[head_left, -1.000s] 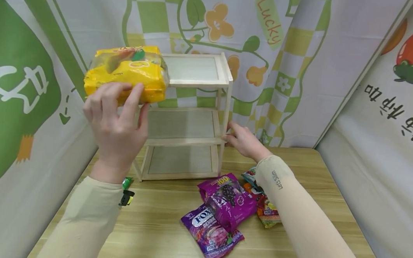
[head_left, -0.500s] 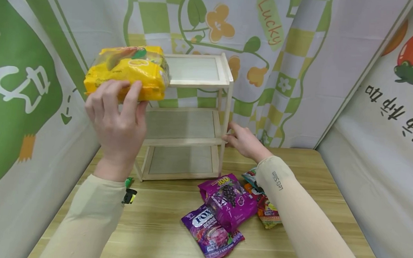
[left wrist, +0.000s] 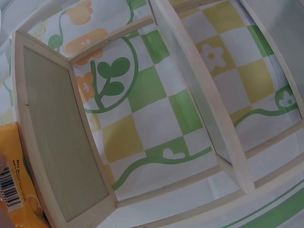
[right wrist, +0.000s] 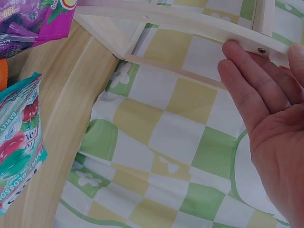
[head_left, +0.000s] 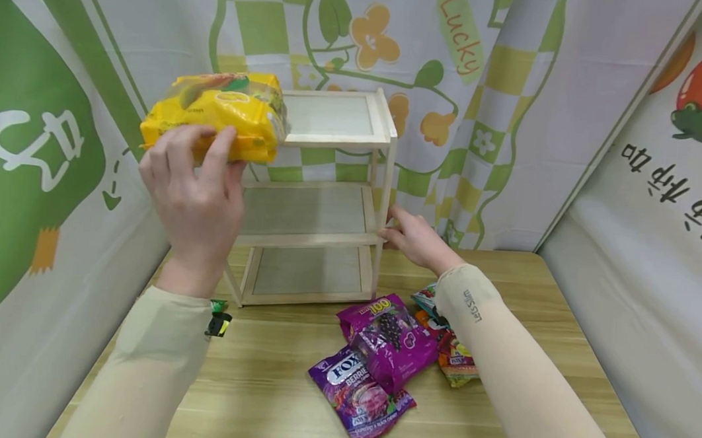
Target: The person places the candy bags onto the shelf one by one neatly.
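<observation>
My left hand [head_left: 188, 194] grips a plump yellow candy bag [head_left: 214, 109] from its near side. The bag overlaps the left part of the top of a pale wooden three-tier shelf [head_left: 319, 140]. In the left wrist view, the bag's orange-yellow end with a barcode [left wrist: 12, 187] lies right at the edge of the shelf's top panel [left wrist: 66, 137]. On the other side, my right hand [head_left: 415, 239] holds the shelf's right front post at middle-tier height, thumb in front. In the right wrist view, its fingers [right wrist: 242, 88] reach to the post's edge.
On the wooden table [head_left: 247, 385] lie a magenta grape candy bag [head_left: 391, 353] and a purple berry candy bag [head_left: 356, 401]. An orange-red bag [head_left: 456, 363] and a teal bag [right wrist: 19, 147] sit by my right forearm. A green wrapper [head_left: 218, 306] shows near my left cuff. Printed curtains [head_left: 513, 188] enclose the table.
The left hand has lifted the yellow candy bag slightly, up and a little left, tilting its top back. The right hand, shelf and bags on the table stay put.
</observation>
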A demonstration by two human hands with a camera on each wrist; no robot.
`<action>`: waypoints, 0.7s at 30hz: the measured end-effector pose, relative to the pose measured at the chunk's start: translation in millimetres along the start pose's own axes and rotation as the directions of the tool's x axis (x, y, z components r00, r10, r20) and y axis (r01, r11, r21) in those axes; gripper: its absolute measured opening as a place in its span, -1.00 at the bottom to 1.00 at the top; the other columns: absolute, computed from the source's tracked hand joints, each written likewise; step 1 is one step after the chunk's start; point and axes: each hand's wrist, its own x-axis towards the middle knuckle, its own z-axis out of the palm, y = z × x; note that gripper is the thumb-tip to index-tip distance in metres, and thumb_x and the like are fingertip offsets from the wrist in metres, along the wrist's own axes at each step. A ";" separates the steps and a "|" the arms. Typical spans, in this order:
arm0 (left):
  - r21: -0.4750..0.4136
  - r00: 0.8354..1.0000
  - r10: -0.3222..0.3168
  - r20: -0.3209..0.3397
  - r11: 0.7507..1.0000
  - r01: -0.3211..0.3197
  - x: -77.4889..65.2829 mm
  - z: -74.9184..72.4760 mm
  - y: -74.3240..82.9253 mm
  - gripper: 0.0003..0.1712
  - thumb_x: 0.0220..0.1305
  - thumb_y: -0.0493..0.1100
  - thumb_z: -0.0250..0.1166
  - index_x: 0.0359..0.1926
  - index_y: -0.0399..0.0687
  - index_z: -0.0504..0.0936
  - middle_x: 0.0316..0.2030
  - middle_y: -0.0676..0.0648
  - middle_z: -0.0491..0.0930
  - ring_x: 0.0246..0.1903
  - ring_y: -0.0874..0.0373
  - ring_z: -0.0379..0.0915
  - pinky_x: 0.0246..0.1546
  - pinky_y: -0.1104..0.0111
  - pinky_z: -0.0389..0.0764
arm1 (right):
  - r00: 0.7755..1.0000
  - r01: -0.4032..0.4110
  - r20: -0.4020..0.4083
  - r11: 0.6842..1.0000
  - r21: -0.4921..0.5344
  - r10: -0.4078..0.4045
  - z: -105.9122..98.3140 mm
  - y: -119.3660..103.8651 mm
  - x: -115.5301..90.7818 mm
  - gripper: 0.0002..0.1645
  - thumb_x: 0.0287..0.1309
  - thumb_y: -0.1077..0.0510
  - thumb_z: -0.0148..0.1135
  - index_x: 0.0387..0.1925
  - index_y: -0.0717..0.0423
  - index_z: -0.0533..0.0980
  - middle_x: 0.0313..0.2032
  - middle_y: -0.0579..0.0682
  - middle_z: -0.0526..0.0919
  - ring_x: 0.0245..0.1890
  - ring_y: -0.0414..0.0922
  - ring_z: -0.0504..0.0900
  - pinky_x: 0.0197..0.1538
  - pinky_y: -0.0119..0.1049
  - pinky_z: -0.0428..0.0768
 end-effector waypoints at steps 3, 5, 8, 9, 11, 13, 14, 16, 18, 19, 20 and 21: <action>0.005 1.000 -0.002 0.015 1.000 0.002 1.5 -0.5 -1.0 -0.77 0.38 -0.16 0.36 0.00 -0.10 0.70 -0.02 -0.23 0.56 0.06 -0.22 0.39 0.06 -0.14 0.35 | 1.000 0.004 -0.002 1.000 0.000 -0.004 0.1 0.2 0.0 -0.69 0.55 0.04 0.08 0.12 0.14 0.38 0.04 0.28 0.71 -0.09 0.08 0.78 0.06 0.04 0.72; 0.009 1.000 -0.004 0.023 1.000 0.004 2.5 -0.6 -1.3 -0.77 0.38 -0.16 0.36 0.00 -0.10 0.70 -0.02 -0.23 0.56 0.05 -0.21 0.39 0.05 -0.14 0.35 | 1.000 0.006 -0.004 1.000 0.002 -0.006 0.3 0.6 0.2 -0.70 0.55 0.04 0.08 0.11 0.14 0.38 0.04 0.28 0.71 -0.09 0.09 0.78 0.05 0.03 0.73; 0.011 0.999 -0.008 0.041 1.000 0.008 4.4 -0.3 -1.8 -0.77 0.40 -0.16 0.35 0.02 -0.10 0.70 -0.02 -0.23 0.56 0.06 -0.21 0.38 0.05 -0.14 0.35 | 1.000 0.005 -0.006 1.000 0.006 -0.005 0.7 0.9 0.1 -0.72 0.54 0.05 0.09 0.09 0.13 0.38 0.04 0.29 0.71 -0.09 0.11 0.77 0.04 0.03 0.73; 0.012 0.999 -0.011 0.048 1.000 0.011 5.0 0.0 -1.8 -0.77 0.41 -0.16 0.34 0.03 -0.10 0.70 -0.01 -0.23 0.56 0.06 -0.21 0.38 0.06 -0.13 0.35 | 1.000 0.005 -0.006 1.000 0.008 -0.004 0.7 1.0 0.0 -0.72 0.54 0.05 0.09 0.09 0.13 0.38 0.04 0.29 0.71 -0.09 0.11 0.77 0.04 0.03 0.73; 0.016 0.998 -0.017 0.064 1.000 0.016 6.5 0.4 -2.2 -0.76 0.43 -0.15 0.31 0.04 -0.11 0.70 -0.01 -0.24 0.55 0.07 -0.21 0.38 0.07 -0.13 0.36 | 1.000 0.005 -0.007 1.000 0.008 -0.005 0.9 1.3 -0.2 -0.72 0.54 0.05 0.09 0.10 0.13 0.38 0.04 0.29 0.71 -0.08 0.11 0.77 0.05 0.03 0.73; 0.018 0.997 -0.023 0.074 1.000 0.022 7.5 0.9 -2.5 -0.75 0.45 -0.15 0.28 0.06 -0.12 0.70 0.00 -0.24 0.55 0.08 -0.21 0.37 0.07 -0.12 0.37 | 1.000 0.007 -0.007 1.000 0.005 -0.007 0.7 1.1 -0.6 -0.72 0.54 0.05 0.09 0.09 0.13 0.38 0.04 0.29 0.71 -0.09 0.10 0.78 0.04 0.03 0.73; 0.020 0.997 -0.027 0.077 0.999 0.025 7.9 1.2 -2.7 -0.74 0.46 -0.15 0.28 0.06 -0.12 0.70 0.00 -0.24 0.55 0.09 -0.21 0.38 0.06 -0.12 0.37 | 1.000 0.007 -0.007 1.000 0.003 -0.007 0.6 1.0 -0.7 -0.72 0.54 0.05 0.09 0.09 0.13 0.38 0.03 0.29 0.71 -0.09 0.10 0.78 0.04 0.02 0.73; 0.021 0.997 -0.031 0.078 0.999 0.030 9.0 1.7 -3.3 -0.73 0.46 -0.14 0.27 0.07 -0.13 0.70 0.00 -0.25 0.55 0.09 -0.22 0.38 0.05 -0.12 0.38 | 1.000 0.009 -0.007 1.000 -0.003 -0.009 0.4 1.1 -0.8 -0.71 0.54 0.05 0.09 0.09 0.13 0.38 0.02 0.29 0.72 -0.09 0.10 0.78 0.03 0.02 0.74; 0.018 0.996 -0.036 0.078 0.999 0.034 10.3 2.2 -3.9 -0.72 0.46 -0.12 0.27 0.07 -0.13 0.70 -0.01 -0.26 0.55 0.09 -0.23 0.38 0.04 -0.13 0.38 | 1.000 0.009 -0.007 1.000 -0.010 -0.009 0.2 1.1 -0.6 -0.71 0.54 0.04 0.09 0.09 0.13 0.37 0.00 0.28 0.73 -0.10 0.09 0.78 0.00 0.01 0.74; 0.015 0.996 -0.038 0.076 0.999 0.037 11.2 2.6 -4.2 -0.72 0.46 -0.12 0.27 0.07 -0.13 0.70 -0.01 -0.26 0.55 0.09 -0.23 0.38 0.03 -0.13 0.39 | 1.000 0.010 -0.008 1.000 -0.012 -0.010 0.2 1.2 -0.4 -0.71 0.54 0.04 0.09 0.08 0.13 0.37 0.00 0.28 0.73 -0.11 0.09 0.78 -0.01 0.00 0.75; 0.012 0.996 -0.041 0.077 0.999 0.040 12.1 2.8 -4.5 -0.72 0.46 -0.11 0.27 0.07 -0.14 0.71 -0.01 -0.26 0.55 0.09 -0.24 0.38 0.03 -0.13 0.39 | 1.000 0.010 -0.009 1.000 -0.014 -0.010 0.2 1.4 -0.1 -0.71 0.54 0.04 0.09 0.08 0.13 0.37 -0.01 0.27 0.73 -0.11 0.08 0.78 -0.02 0.00 0.75; 0.007 0.996 -0.044 0.077 0.999 0.043 13.0 3.1 -4.7 -0.72 0.46 -0.11 0.27 0.06 -0.14 0.71 -0.01 -0.26 0.55 0.08 -0.24 0.39 0.03 -0.13 0.39 | 1.000 0.011 -0.009 1.000 -0.015 -0.011 0.2 1.6 0.1 -0.71 0.54 0.03 0.09 0.08 0.14 0.37 -0.02 0.27 0.74 -0.12 0.08 0.78 -0.03 -0.01 0.75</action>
